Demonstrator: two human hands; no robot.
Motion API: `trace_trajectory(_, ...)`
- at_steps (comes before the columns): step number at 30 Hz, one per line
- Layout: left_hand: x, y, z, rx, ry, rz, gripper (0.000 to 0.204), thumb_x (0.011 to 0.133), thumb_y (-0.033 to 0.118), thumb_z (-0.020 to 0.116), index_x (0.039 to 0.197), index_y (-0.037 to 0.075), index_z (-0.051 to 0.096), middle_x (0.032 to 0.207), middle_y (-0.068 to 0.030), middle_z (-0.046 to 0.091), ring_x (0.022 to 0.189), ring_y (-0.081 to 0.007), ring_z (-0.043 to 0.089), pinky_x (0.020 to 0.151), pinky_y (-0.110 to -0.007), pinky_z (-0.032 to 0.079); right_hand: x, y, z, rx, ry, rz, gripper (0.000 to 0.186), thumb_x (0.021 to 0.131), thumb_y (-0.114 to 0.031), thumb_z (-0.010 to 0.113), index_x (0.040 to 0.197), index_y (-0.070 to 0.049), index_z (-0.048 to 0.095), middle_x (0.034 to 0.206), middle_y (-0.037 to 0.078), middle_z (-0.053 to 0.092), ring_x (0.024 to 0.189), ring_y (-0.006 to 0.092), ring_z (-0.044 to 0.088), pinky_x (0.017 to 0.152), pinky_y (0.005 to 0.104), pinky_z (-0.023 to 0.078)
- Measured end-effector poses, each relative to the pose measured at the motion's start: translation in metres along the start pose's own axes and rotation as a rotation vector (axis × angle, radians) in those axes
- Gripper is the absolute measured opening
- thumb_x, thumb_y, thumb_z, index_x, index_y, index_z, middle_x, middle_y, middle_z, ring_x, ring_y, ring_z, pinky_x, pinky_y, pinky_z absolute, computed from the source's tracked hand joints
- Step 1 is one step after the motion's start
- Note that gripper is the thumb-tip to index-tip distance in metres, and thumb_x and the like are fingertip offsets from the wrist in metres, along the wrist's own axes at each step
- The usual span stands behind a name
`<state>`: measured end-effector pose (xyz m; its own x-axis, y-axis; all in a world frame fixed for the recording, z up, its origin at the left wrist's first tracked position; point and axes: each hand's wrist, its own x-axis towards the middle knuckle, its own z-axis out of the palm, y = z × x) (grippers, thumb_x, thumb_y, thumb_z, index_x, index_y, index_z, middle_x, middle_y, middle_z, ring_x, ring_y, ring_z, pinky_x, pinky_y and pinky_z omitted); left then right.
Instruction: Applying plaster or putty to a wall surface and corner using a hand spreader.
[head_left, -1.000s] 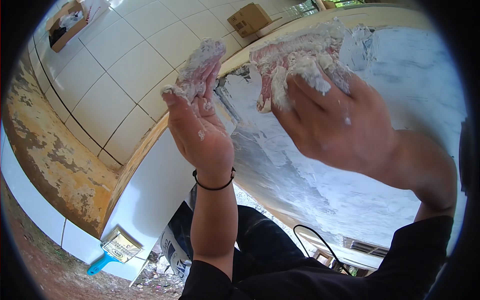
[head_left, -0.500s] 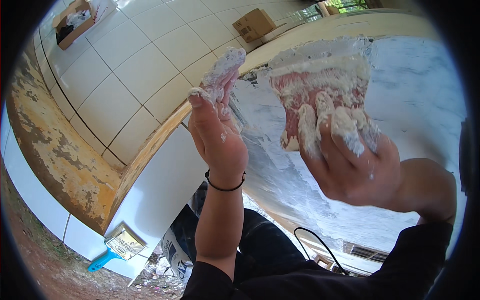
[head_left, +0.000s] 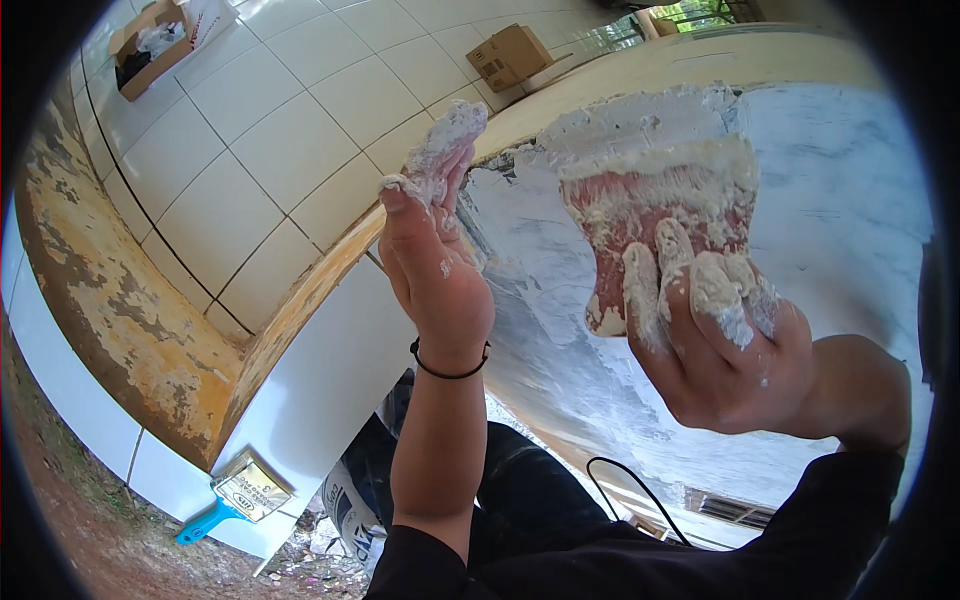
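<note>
My right hand (head_left: 720, 330) grips a red putty scraper (head_left: 640, 205), its fingers spread over the face of it. Thick cream putty coats the scraper's broad edge and my right fingertips. Behind it stands a pale wall (head_left: 820, 180) with grey-white smears and a rough band of putty near its top. My left hand (head_left: 432, 235) is raised beside the wall's left edge. Its fingers are stretched out and caked with putty, and it holds nothing. A dark bracelet (head_left: 450, 372) circles the left wrist.
At lower left a blue-handled paintbrush (head_left: 235, 500) lies on a white tiled ledge (head_left: 320, 370). A peeling yellow wall edge (head_left: 130, 320) runs beside the tiled floor (head_left: 280, 130). Farther off are an open carton (head_left: 150, 50) and a brown cardboard box (head_left: 508, 57). A white sack (head_left: 350, 510) stands below.
My right hand has moved down and slightly right with the scraper, away from the wall's upper edge. My left hand has hardly moved.
</note>
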<state>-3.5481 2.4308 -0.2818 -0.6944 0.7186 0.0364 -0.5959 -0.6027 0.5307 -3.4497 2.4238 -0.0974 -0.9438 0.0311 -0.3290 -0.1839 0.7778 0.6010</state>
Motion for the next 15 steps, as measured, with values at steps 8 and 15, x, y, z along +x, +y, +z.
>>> trace_trajectory(8, -0.010, -0.005, 0.004, -0.028, 0.046, -0.029, 0.056, 0.091, 0.036, 0.020, 0.105, -0.011, 0.046, 0.104, -0.0249, 0.054, 0.101, -0.0332, 0.051, 0.096, -0.042, 0.034, 0.000, 0.006, 0.022, 0.038, -0.038, 0.008, 0.012, 0.064, -0.012, 0.058, 0.071, -0.004, 0.063, 0.081, 0.006, 0.058, 0.086, 0.0184, 0.052, 0.054, 0.0240, 0.042)
trace_trajectory(15, -0.006, 0.006, -0.003, -0.011, 0.103, 0.006, 0.057, 0.091, 0.035, 0.019, 0.111, -0.013, 0.042, 0.109, -0.0266, 0.050, 0.103, -0.0350, 0.051, 0.096, -0.042, 0.035, 0.021, 0.015, -0.012, 0.029, -0.024, 0.093, 0.018, 0.059, -0.015, 0.063, 0.076, -0.007, 0.064, 0.077, 0.008, 0.058, 0.084, 0.0171, 0.052, 0.061, 0.0301, 0.048)
